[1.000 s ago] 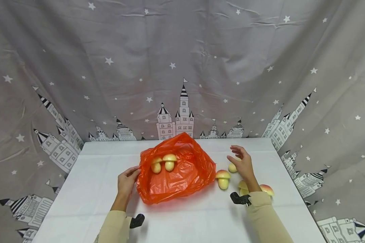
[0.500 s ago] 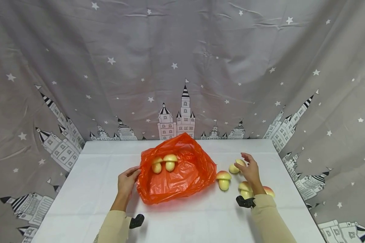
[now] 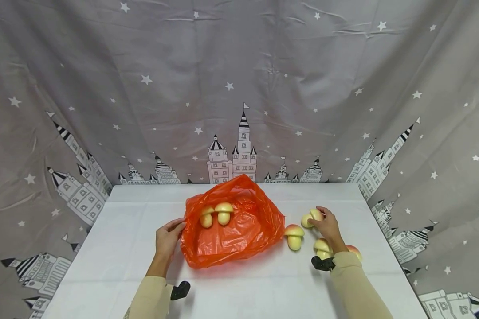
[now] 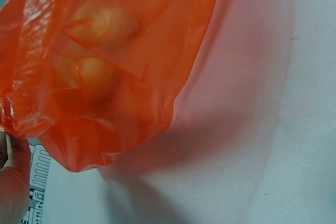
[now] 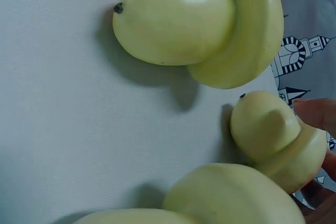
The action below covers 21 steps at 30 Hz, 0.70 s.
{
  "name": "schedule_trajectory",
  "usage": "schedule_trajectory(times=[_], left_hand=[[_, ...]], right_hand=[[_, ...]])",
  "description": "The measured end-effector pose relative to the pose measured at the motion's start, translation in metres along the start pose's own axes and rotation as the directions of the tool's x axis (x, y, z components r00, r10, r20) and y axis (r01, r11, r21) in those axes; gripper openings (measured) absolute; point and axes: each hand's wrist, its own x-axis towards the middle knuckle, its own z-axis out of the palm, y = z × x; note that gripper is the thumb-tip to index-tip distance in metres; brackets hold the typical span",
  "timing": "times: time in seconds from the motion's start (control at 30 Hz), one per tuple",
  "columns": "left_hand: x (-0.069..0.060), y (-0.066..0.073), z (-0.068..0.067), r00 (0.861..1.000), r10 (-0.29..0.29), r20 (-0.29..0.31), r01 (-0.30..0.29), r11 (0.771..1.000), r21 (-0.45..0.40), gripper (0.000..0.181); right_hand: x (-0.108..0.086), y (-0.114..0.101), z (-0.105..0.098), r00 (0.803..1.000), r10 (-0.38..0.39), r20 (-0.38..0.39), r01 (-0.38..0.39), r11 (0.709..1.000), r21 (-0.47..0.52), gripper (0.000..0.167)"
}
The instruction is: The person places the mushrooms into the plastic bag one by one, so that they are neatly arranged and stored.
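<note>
mushroom (image 5: 277, 139): within right hand (image 3: 328, 225) | red bag (image 3: 231, 241): edge in left hand (image 3: 167, 237)

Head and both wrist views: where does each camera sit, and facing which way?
Head: worn on the head, looking forward and down at the red bag, mushrooms and curtain; left hand, right hand and sleeves show.
Left wrist: worn there, facing the bag's outside; left hand partly shows.
Right wrist: worn there, facing mushrooms; fingers show at right edge.
Shared by head and left wrist: bag, left hand.
</note>
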Motion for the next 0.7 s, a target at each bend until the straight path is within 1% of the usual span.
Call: schedule_trajectory(times=[0.2,0.3,0.43,0.53,0.7], left_hand=[[0.0003,0.0014,-0.0020,1.000,-0.018,0.001,0.018,1.000,0.010,0.034],[0.0003,0.0022,-0.0031,1.000,-0.018,-0.009,0.018,1.000,0.012,0.035],[0.0003,0.0034,-0.0039,1.000,-0.004,-0.025,0.004,1.000,0.012,0.033],[0.0003,0.0042,-0.0045,1.000,-0.005,-0.018,0.005,1.000,0.018,0.034],[-0.0003,0.0034,-0.0059,1.000,-0.013,-0.016,0.014,1.000,0.019,0.036]], right_hand=[[0.0071,0.0014,-0.0055,0.995,0.059,0.079,-0.058,0.998,-0.023,0.062],[0.0091,0.0006,-0.0082,0.992,0.080,0.097,-0.077,0.996,-0.041,0.063],[0.0103,0.0012,-0.0082,0.991,0.112,0.069,-0.109,0.993,-0.049,0.063],[0.0099,0.0012,-0.0061,0.991,0.127,0.039,-0.125,0.991,-0.036,0.062],[0.0098,0.0010,-0.0022,0.995,0.098,0.007,-0.098,0.995,-0.027,0.062]])
